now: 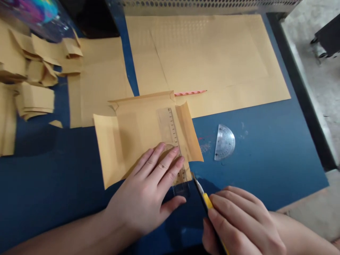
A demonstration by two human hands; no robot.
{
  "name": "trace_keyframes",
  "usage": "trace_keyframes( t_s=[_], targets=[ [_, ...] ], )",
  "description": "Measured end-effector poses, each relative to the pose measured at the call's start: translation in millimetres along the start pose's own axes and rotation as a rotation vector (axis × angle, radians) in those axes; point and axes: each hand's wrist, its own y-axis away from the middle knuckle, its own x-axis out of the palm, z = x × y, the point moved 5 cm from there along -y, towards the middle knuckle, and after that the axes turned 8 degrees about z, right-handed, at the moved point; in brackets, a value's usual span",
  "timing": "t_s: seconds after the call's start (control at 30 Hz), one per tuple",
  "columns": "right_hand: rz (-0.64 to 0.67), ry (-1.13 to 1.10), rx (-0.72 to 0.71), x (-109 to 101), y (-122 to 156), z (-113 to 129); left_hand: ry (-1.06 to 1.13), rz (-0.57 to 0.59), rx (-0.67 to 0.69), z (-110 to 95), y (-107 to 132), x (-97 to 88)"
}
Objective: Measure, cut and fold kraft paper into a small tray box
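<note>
My left hand (145,186) lies flat with its fingers stretched out, pressing a clear plastic ruler (168,124) onto a folded brown paper piece (138,129). Upright flaps stand along the left, right and far sides of this piece. The fingers cover part of the ruler's lower half. In my right hand (239,219) is a yellow and black utility knife (207,201), gripped with the fingers wrapped round it. Its blade tip is at the paper's lower right corner, close to the ruler's edge; whether it touches the paper I cannot tell.
A clear protractor (224,142) lies on the blue tabletop (255,156) to the right. Behind the folded piece are a pink pencil (190,93) and a large brown sheet (212,53). Paper scraps (37,95), a plastic bottle (50,21) and a black object (91,17) sit at left.
</note>
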Motion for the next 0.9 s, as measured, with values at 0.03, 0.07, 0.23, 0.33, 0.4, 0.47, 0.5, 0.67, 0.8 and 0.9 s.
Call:
trace_keyframes(
  t_s=[0.03, 0.07, 0.23, 0.33, 0.4, 0.47, 0.5, 0.67, 0.8, 0.9],
  targets=[
    [0.010, -0.014, -0.027, 0.9, -1.1, -0.4, 0.013, 0.002, -0.005, 0.4, 0.2, 0.2],
    [0.021, -0.029, -0.040, 1.9, -2.3, -1.3, 0.025, 0.003, -0.009, 0.8, 0.3, 0.4],
    [0.023, -0.065, 0.047, 4.2, -5.5, -7.2, 0.047, 0.005, -0.010, 1.1, 1.3, 0.0],
    [-0.028, -0.056, 0.052, 3.1, -6.4, -2.1, 0.041, 0.006, -0.014, 1.1, 1.7, -0.8],
    [-0.062, -0.064, 0.122, 2.0, -7.6, 1.9, 0.039, 0.015, -0.025, 1.5, 1.8, -1.3],
    [-0.064, -0.081, 0.271, 1.7, -8.4, 4.5, 0.034, 0.023, -0.028, 1.8, 1.8, -1.7],
    [-0.053, -0.090, 0.339, 1.8, -8.5, 6.1, 0.029, 0.024, -0.025, 1.8, 1.7, -2.0],
    [-0.054, -0.111, 0.385, -0.5, -10.0, 13.7, 0.016, 0.024, -0.010, 1.9, 1.3, -3.0],
    [-0.036, -0.114, 0.383, 2.6, -9.4, 10.3, 0.028, 0.021, -0.012, 2.1, 1.2, -3.6],
    [-0.047, -0.115, 0.377, 3.6, -9.0, 9.9, 0.034, 0.017, -0.019, 1.9, 0.7, -3.8]
  ],
)
